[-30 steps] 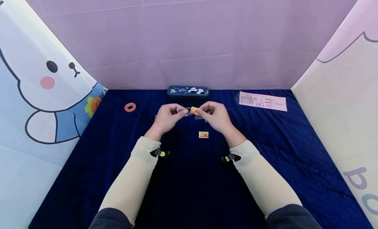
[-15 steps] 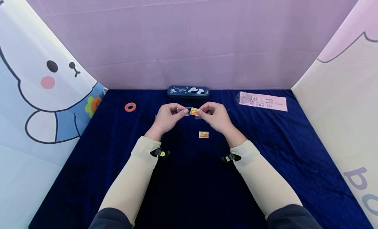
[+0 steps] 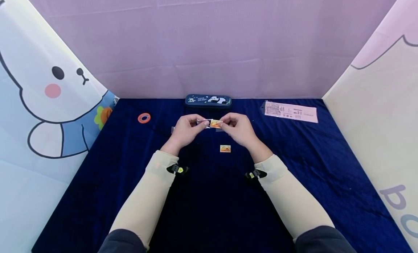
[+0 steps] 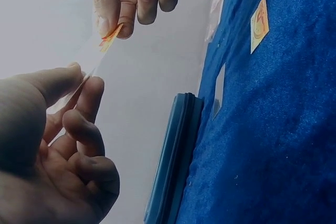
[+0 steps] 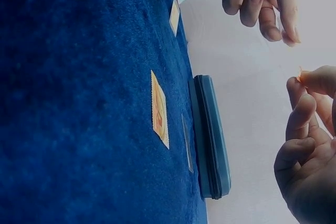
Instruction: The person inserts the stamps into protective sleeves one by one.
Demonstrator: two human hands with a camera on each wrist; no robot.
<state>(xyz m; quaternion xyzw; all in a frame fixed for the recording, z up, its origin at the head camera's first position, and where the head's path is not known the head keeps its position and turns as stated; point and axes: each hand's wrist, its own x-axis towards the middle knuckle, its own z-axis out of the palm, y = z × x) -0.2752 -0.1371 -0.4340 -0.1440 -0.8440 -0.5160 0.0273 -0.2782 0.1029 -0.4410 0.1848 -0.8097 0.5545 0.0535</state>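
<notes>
Between thumb and index finger, my left hand [image 3: 185,129] pinches a small clear plastic sleeve [image 3: 207,121]. My right hand [image 3: 240,129] pinches an orange and yellow postage stamp [image 3: 214,124] by its right end. In the head view the stamp's left edge meets the sleeve; whether it is inside, I cannot tell. Both hands are raised above the cloth, as the left wrist view shows, where the held stamp [image 4: 110,39] looks bent. A second stamp [image 3: 225,148] lies flat on the blue cloth, nearer to me.
Behind the hands lies a dark blue panda pencil case [image 3: 208,100]. An orange ring-shaped roll [image 3: 144,118] is at left, a pink printed card in a clear sleeve [image 3: 290,112] at right. Flat clear pieces [image 5: 187,142] lie on the blue cloth [image 3: 209,209].
The held stamp has turned from a slant to nearly level, in line with the sleeve. The left hand has shifted very slightly right. The right hand has barely moved.
</notes>
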